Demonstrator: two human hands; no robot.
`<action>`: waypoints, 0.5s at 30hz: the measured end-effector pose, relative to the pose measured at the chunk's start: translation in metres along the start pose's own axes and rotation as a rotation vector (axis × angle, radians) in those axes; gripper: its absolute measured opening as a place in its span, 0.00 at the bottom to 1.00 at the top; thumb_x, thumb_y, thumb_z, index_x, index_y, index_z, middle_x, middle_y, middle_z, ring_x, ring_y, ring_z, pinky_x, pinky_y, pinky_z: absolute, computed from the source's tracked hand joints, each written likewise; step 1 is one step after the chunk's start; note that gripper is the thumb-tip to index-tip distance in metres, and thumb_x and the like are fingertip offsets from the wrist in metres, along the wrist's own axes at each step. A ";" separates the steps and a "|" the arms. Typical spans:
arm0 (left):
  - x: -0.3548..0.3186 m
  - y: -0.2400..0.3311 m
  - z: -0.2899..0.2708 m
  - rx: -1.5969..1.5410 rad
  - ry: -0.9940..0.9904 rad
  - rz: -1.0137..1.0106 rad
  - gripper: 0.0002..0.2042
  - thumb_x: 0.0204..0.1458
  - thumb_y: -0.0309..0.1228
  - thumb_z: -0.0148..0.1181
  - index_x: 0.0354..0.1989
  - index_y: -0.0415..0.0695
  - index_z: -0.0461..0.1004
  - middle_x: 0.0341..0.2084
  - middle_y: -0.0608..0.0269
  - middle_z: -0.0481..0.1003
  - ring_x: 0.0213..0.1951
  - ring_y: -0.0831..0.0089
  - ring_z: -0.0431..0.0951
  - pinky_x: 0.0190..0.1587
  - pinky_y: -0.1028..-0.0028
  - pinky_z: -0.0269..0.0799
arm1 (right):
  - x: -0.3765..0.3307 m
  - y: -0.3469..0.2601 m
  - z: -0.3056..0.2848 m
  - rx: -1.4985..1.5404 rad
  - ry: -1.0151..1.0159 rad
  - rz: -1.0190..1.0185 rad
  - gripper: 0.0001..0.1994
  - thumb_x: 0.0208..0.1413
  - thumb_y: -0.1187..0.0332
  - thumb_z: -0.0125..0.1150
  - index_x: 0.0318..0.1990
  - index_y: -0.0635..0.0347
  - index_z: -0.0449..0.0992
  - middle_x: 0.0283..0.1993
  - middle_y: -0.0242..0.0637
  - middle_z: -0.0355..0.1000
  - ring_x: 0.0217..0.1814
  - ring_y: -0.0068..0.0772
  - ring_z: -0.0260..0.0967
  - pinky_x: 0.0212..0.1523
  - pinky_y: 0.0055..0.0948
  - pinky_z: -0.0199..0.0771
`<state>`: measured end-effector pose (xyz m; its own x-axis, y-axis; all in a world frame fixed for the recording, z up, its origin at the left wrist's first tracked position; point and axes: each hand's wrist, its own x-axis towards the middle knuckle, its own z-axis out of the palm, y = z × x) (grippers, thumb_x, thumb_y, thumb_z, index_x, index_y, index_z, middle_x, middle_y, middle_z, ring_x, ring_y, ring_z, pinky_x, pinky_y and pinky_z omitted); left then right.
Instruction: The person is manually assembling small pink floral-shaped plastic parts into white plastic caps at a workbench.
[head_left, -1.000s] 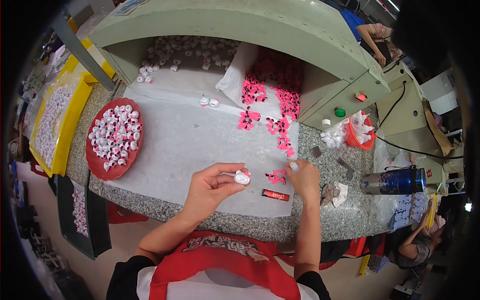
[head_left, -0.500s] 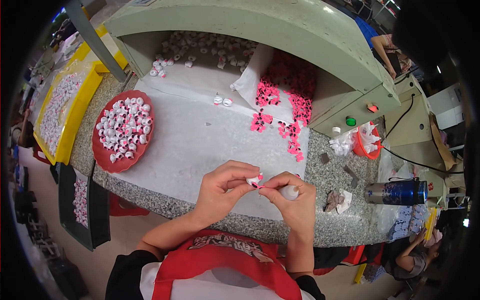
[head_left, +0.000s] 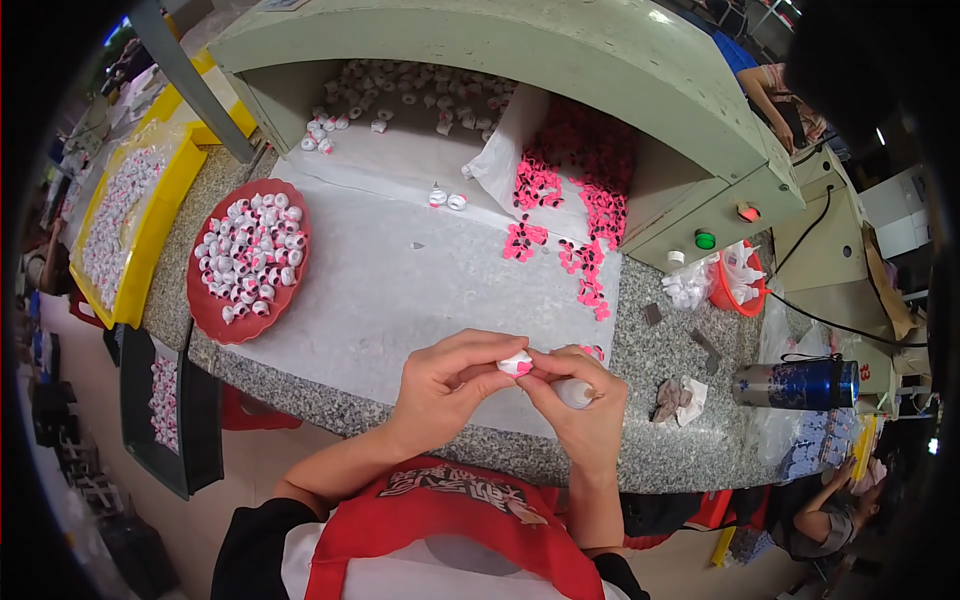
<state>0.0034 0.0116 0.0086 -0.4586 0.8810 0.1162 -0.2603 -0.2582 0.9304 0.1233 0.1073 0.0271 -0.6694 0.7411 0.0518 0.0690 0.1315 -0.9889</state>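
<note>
Over the counter edge, left hand (head_left: pixel 440 385) and right hand (head_left: pixel 580 400) still pinch the white cap (head_left: pixel 516 363).

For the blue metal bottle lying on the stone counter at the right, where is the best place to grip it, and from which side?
Grip the blue metal bottle around the middle of its body, coming from above. It lies on its side on the stone counter, so the round body is exposed on top, while the dark cap end looks narrower.

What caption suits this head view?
Both hands, left hand and right hand, pinch a small white cap above the stone counter.
</note>
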 end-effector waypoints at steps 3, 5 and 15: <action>0.000 -0.003 -0.001 0.185 -0.003 0.115 0.11 0.45 0.14 0.51 0.39 0.35 0.71 0.41 0.50 0.69 0.42 0.68 0.72 0.42 0.75 0.71 | 0.000 -0.002 0.001 -0.029 0.011 -0.030 0.12 0.35 0.83 0.64 0.32 0.65 0.76 0.27 0.34 0.69 0.29 0.20 0.66 0.29 0.16 0.63; 0.000 -0.004 -0.001 0.275 -0.010 0.165 0.11 0.45 0.14 0.51 0.39 0.35 0.71 0.40 0.51 0.70 0.41 0.68 0.72 0.41 0.76 0.72 | 0.000 -0.002 0.001 -0.039 0.020 -0.043 0.12 0.35 0.83 0.63 0.32 0.65 0.76 0.26 0.34 0.69 0.29 0.20 0.66 0.29 0.16 0.63; -0.003 -0.005 -0.001 0.264 0.032 0.137 0.11 0.45 0.14 0.51 0.38 0.36 0.72 0.38 0.52 0.71 0.39 0.69 0.73 0.39 0.77 0.71 | 0.001 -0.003 0.003 -0.049 0.013 -0.020 0.11 0.34 0.83 0.64 0.31 0.65 0.77 0.26 0.34 0.69 0.29 0.21 0.67 0.29 0.17 0.64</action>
<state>0.0052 0.0101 0.0037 -0.5022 0.8310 0.2394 0.0341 -0.2576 0.9656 0.1203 0.1060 0.0298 -0.6617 0.7461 0.0740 0.0919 0.1786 -0.9796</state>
